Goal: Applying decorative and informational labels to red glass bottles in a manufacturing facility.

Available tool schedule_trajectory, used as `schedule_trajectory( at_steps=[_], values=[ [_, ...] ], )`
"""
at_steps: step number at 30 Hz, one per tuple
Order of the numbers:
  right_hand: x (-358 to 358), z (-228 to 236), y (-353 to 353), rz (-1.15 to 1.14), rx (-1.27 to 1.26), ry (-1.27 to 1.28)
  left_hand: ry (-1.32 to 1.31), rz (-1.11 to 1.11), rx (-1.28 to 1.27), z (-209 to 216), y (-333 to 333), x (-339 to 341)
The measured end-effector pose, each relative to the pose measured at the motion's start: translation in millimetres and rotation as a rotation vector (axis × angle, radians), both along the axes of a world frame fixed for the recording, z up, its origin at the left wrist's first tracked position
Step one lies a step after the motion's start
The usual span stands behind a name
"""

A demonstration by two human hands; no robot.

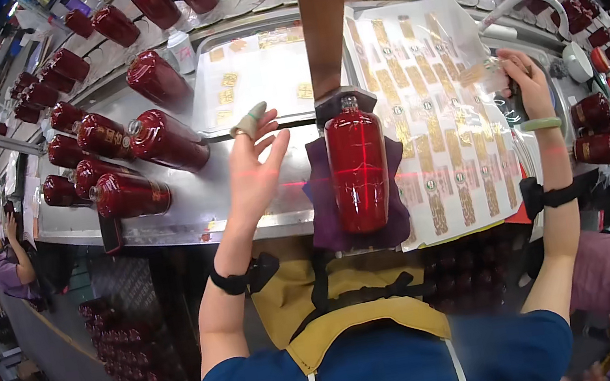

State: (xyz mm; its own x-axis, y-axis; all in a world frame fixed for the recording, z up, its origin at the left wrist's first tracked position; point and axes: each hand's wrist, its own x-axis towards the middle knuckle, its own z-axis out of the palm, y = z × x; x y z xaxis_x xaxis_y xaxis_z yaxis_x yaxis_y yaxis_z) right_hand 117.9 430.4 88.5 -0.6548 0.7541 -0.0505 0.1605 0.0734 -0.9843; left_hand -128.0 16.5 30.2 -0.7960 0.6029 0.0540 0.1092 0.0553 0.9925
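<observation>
A: Where's your glossy red bottle (358,170) sitting right now?

B: Lying lengthwise on a purple cloth (322,196) at the near edge of the steel workbench (189,217), neck clamped in a dark metal holder (343,101) under a brown post (325,12).

A: And your hands?

B: Your left hand (254,170) hovers open just left of the bottle, fingers spread, a pale rubber cot on one fingertip (249,122). It's holding nothing. Your right hand (527,79) is clenched around a small tool over the clear sheet of gold foil labels (430,123); can't tell what tool exactly.

A: Rest of the bench?

B: More smooth, rounded red bottles (153,139) lying along the far left edge, and a shallow tray (254,71) with small gold stickers behind.
</observation>
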Motion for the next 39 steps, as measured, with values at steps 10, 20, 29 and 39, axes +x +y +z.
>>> schedule_trajectory(
  at_steps=[10,20,29,39],
  values=[
    [-15,36,-170,0.318,0.012,-0.028,-0.146,-0.222,-0.009,-4,2,86],
    [-29,58,-242,0.598,-0.176,0.204,-0.318,-0.339,0.494,38,2,88],
    [16,-5,-253,0.464,-0.111,0.074,-0.307,-0.372,0.074,28,-39,94],
    [3,-54,-259,0.235,-0.075,0.063,-0.351,-0.273,0.052,2,-22,82]
  ],
)
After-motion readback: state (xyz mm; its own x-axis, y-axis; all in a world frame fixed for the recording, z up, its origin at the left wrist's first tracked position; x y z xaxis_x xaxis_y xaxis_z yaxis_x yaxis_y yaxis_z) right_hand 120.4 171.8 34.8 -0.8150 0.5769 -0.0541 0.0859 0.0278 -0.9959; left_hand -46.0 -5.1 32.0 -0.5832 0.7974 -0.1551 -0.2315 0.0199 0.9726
